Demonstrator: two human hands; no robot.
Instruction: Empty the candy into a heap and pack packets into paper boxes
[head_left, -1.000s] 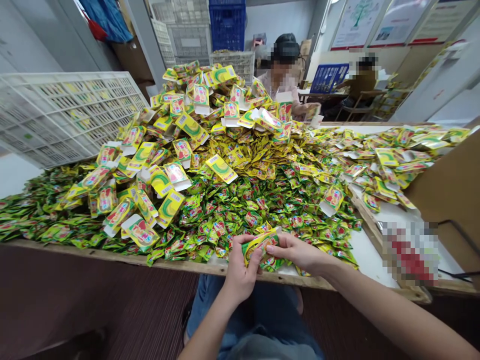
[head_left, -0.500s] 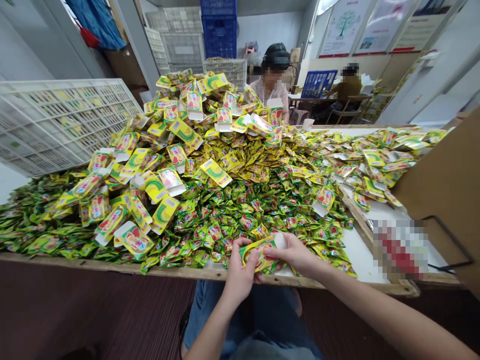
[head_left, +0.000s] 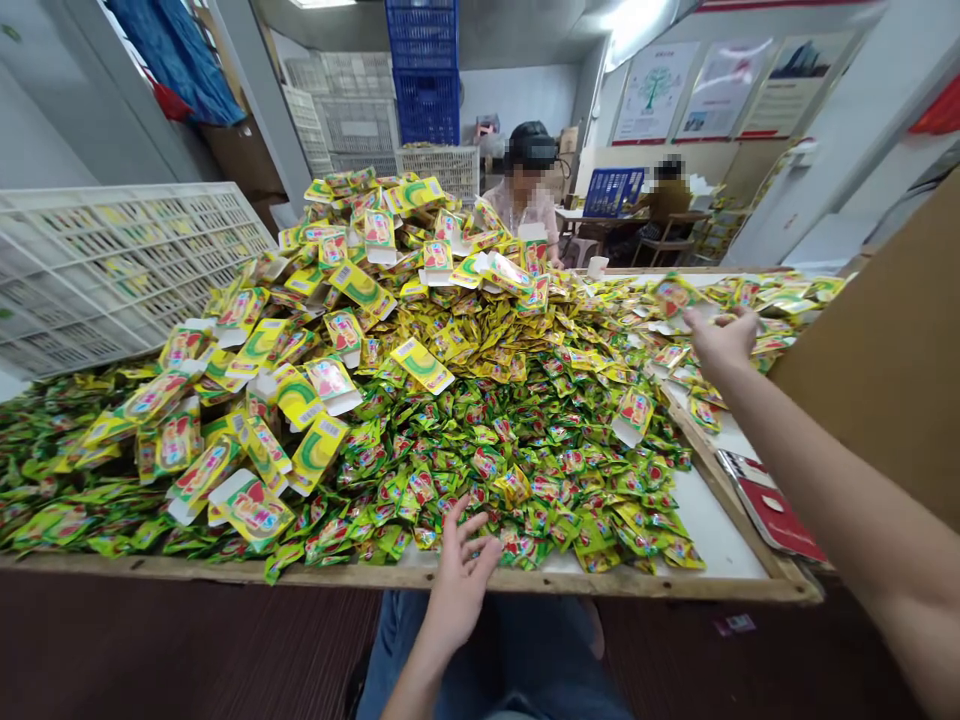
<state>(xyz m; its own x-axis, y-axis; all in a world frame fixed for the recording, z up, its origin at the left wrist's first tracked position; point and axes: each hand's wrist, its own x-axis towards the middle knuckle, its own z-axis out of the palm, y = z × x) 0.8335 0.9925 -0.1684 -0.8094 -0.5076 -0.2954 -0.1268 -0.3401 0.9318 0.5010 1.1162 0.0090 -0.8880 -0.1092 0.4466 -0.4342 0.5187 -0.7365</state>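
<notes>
My left hand, fingers apart and slightly curled, is at the table's front edge beside a spread of small green candy sachets. Nothing is in it. Far to the right, my right hand reaches out over the table with its fingers spread. A yellow-green printed carton, blurred, appears just beyond its fingertips; whether they touch is hard to tell. Below that hand lie many similar cartons and packets. A large heap of yellow cartons rises over the sachets on the left, several with white flaps out.
A white plastic crate leans at the left. Wooden strips edge and divide the table. A red-covered booklet and a big brown cardboard box are at the right. Across the table sits a person; another sits farther back.
My hands have separated. The carton they both held is now out by my right hand, which has swung far right and forward. My left hand has opened near the table edge. The view has shifted.
</notes>
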